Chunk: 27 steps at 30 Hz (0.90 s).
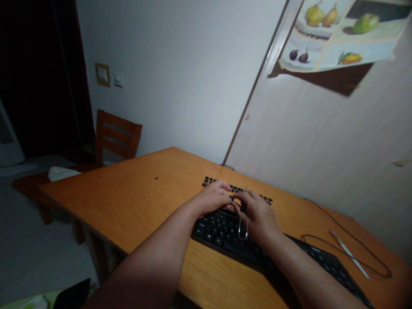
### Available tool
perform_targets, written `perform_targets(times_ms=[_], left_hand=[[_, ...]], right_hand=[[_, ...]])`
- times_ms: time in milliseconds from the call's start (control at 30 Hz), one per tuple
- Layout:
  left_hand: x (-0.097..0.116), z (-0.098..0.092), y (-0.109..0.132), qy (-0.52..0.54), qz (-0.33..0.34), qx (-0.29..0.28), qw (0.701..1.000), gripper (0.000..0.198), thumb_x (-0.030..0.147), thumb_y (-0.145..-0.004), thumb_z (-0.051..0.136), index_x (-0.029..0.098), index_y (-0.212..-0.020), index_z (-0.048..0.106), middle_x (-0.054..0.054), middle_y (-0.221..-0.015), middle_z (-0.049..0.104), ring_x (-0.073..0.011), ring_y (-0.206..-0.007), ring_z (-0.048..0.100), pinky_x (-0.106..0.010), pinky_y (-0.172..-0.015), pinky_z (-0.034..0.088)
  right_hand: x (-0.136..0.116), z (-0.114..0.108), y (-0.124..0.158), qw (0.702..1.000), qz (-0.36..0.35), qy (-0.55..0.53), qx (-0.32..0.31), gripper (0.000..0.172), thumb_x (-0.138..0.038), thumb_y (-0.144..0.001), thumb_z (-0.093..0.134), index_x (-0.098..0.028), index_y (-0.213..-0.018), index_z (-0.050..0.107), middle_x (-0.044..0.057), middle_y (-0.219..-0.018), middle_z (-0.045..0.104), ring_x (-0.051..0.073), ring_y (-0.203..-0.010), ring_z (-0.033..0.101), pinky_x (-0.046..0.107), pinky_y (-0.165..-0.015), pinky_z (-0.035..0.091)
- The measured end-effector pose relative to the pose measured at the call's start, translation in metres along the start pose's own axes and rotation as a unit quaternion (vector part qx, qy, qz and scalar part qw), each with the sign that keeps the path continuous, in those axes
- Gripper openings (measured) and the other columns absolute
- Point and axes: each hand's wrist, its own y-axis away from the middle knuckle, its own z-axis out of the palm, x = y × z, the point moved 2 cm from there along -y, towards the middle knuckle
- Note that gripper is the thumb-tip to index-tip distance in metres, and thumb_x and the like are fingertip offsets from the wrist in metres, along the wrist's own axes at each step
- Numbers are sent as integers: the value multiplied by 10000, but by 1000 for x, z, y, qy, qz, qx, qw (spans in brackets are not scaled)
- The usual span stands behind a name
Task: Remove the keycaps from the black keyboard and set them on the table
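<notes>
Below both hands (pixel 214 198) (pixel 259 216), a keyboard (pixel 222 231) bears unreadably small legends (pixel 209 236).

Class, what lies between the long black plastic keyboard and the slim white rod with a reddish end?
In the head view, a stretch of thin black cable lies between the keyboard and the rod, on the orange-brown wooden table.

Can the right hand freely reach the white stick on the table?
Probably not freely: the right hand holds a wire tool over the keyboard, and a dark cable crosses the white stick.
</notes>
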Motion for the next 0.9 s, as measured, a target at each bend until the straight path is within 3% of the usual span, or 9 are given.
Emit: perform_targets(times_ms=[67,133,233,300,367,667,900], left_hand=[[1,-2,-1,-12,8,10,1000,476,140,-664,646,149,-1104,466,13,-695,615,-122,-599,605,-231,-586,453],[3,-8,-3,-30,37,57,997,487,190,-684,656,149,-1135,477,-11,-757,638,-120,-638,602,-225,-598,445],[5,-25,-7,-47,71,196,977,412,233,-717,628,149,-1105,516,-33,-794,652,-108,-658,584,-208,-604,429],[4,-36,-8,-38,51,293,954,330,230,-722,603,148,-1036,544,-38,-780,655,-102,-632,576,-201,-589,423],[4,-44,-9,-18,31,346,938,262,210,-719,578,151,-974,559,-43,-781,663,-100,-624,579,-196,-575,421],[3,-47,-8,-9,13,367,930,178,198,-708,559,160,-881,573,-41,-761,666,-93,-587,562,-184,-528,391],[0,-49,-9,-23,17,361,932,176,227,-719,547,165,-881,577,-47,-799,677,-94,-604,562,-181,-520,373]], right_hand=[[4,2,-5,1000,6,0,-9,246,-360,-874,544,-252,-1058,666,64,-948,651,203,-811,617,289,-670,432],[14,6,-13,999,30,-16,-18,242,-356,-865,549,-239,-1031,680,68,-934,665,197,-794,624,284,-674,434],[35,18,-29,995,81,-31,-45,239,-356,-831,581,-212,-972,711,80,-892,690,203,-786,631,288,-678,436],[47,28,-40,988,121,-38,-85,240,-353,-821,592,-216,-973,719,72,-839,707,203,-762,633,283,-650,428],[55,37,-49,981,154,-27,-116,233,-347,-804,613,-214,-960,725,68,-803,714,201,-733,631,274,-613,412],[50,72,-69,975,168,10,-147,213,-362,-774,643,-235,-912,743,74,-815,725,205,-745,638,277,-629,409],[48,84,-79,970,179,41,-162,233,-349,-787,616,-258,-954,751,90,-899,734,230,-811,650,289,-638,410]])
